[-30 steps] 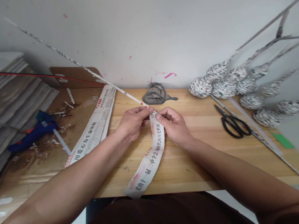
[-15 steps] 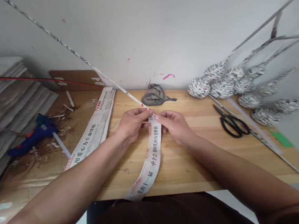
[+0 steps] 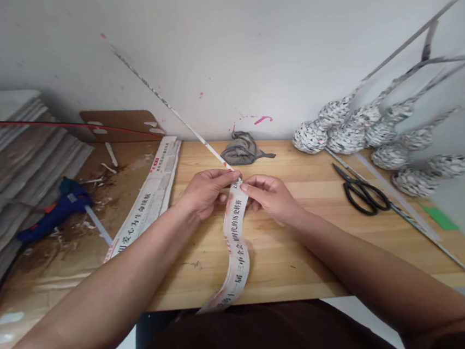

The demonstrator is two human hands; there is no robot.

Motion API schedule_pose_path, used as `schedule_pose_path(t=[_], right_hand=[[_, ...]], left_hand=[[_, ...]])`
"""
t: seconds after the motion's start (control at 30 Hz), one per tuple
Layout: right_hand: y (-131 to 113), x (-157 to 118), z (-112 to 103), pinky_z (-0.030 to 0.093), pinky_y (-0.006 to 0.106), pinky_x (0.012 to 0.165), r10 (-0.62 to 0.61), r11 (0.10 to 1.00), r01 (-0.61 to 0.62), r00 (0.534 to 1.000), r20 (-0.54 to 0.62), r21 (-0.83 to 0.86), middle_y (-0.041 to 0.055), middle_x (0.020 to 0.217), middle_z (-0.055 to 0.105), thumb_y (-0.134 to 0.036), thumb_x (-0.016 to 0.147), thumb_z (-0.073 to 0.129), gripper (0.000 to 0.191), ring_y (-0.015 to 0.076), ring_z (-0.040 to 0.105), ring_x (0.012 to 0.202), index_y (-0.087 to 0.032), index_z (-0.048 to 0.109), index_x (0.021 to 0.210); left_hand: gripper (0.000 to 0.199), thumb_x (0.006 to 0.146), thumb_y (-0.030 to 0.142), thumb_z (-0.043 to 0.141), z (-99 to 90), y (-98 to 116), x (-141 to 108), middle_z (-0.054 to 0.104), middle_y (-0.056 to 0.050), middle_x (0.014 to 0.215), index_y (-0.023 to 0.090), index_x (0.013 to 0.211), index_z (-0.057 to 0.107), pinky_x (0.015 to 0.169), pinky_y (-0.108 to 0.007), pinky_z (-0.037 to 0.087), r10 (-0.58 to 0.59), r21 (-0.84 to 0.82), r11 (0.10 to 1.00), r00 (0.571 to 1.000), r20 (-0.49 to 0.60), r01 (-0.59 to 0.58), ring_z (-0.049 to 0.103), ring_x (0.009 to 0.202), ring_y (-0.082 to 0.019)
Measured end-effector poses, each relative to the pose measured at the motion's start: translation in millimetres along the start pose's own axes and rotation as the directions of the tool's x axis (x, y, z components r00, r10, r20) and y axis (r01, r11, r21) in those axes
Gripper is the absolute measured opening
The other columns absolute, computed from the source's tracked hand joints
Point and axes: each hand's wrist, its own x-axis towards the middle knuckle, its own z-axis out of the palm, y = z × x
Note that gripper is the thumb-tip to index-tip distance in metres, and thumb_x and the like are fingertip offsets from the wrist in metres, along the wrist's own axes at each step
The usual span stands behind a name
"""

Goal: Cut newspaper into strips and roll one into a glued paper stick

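Newspaper strip [image 3: 235, 240] in hand

Left hand [image 3: 207, 193] pinches rolled-paper rod [image 3: 206, 143] at strip's top; right hand [image 3: 274, 197] pinches strip's upper end beside. Strip curves down toward front edge of wooden table [image 3: 280, 266]; rod slants up-left. Black scissors [image 3: 361, 190] lie right.

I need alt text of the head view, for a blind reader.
A person's left hand and right hand pinch a long white printed paper strip where it meets a thin rolled paper stick, over a pale wooden table. Black metal scissors and round woven paper bulbs lie right; a blue glue gun lies left.
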Motion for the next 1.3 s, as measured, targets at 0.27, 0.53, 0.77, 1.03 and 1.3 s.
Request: schedule_pose_path(t=[0.27, 0.53, 0.77, 1.03, 1.3], right_hand=[[5.8, 3.4, -2.3, 0.041, 0.022, 0.048, -0.120, 0.993, 0.120, 0.993, -0.002, -0.020, -0.0016, 0.066, 0.065, -0.040, 0.074, 0.077, 0.026, 0.0079, 0.052, 0.052, -0.018, 0.066, 0.077], [2.2, 0.2, -12.9, 0.042, 0.026, 0.054, -0.077, 0.908, 0.097, 0.995, 0.064, -0.407, 0.0022, 0.067, 0.066, -0.045, 0.083, 0.068, 0.031, 0.0120, 0.056, 0.057, -0.016, 0.067, 0.074], [-23.3, 2.5, -30.7, 0.042, 0.025, 0.057, -0.126, 0.906, 0.152, 0.988, 0.090, -0.395, -0.0004, 0.068, 0.064, -0.047, 0.076, 0.076, 0.032, 0.0108, 0.055, 0.061, -0.016, 0.067, 0.079], [-22.1, 4.4, -30.0, 0.050, 0.030, 0.073, -0.149, 0.974, 0.183, 0.961, 0.234, -0.132, 0.0011, 0.083, 0.069, -0.031, 0.071, 0.082, 0.027, 0.0145, 0.062, 0.076, -0.019, 0.072, 0.093], [-25.0, 5.2, -34.8, 0.043, 0.024, 0.056, -0.074, 0.979, 0.125, 0.955, 0.288, -0.163, -0.0032, 0.067, 0.060, -0.035, 0.073, 0.080, 0.025, 0.0099, 0.053, 0.060, -0.017, 0.065, 0.082]], left_hand=[[0.028, 0.059, 0.025, 0.089, 3.6, 1.9, -2.8, 0.064, -0.003, 0.067, 0.007, 0.071, 0.072, 0.036, -0.012, 0.025, -0.032, -0.030, 0.999, 0.999, 0.021, 0.033, 0.052, 0.053, -0.003], [0.009, 0.079, 0.011, 0.072, 11.2, 5.3, -12.3, 0.066, -0.004, 0.063, 0.007, 0.073, 0.068, 0.046, -0.013, 0.045, -0.108, -0.073, 0.991, 0.994, 0.030, 0.110, 0.059, 0.050, -0.006], [0.014, 0.076, 0.020, 0.077, 11.2, 0.9, -15.0, 0.066, -0.002, 0.066, 0.012, 0.073, 0.066, 0.050, -0.018, 0.051, 0.009, 0.160, 0.987, 1.000, 0.028, -0.014, 0.066, 0.057, -0.011], [0.024, 0.065, 0.030, 0.084, 14.1, 2.6, -24.6, 0.062, 0.001, 0.061, 0.013, 0.070, 0.068, 0.048, -0.018, 0.048, 0.047, 0.382, 0.919, 0.989, 0.141, -0.098, 0.061, 0.052, -0.009], [0.015, 0.068, 0.026, 0.080, 18.1, 0.5, -26.1, 0.066, -0.001, 0.061, 0.014, 0.068, 0.072, 0.047, -0.019, 0.047, 0.064, 0.443, 0.888, 0.987, 0.149, -0.125, 0.059, 0.051, -0.009]])
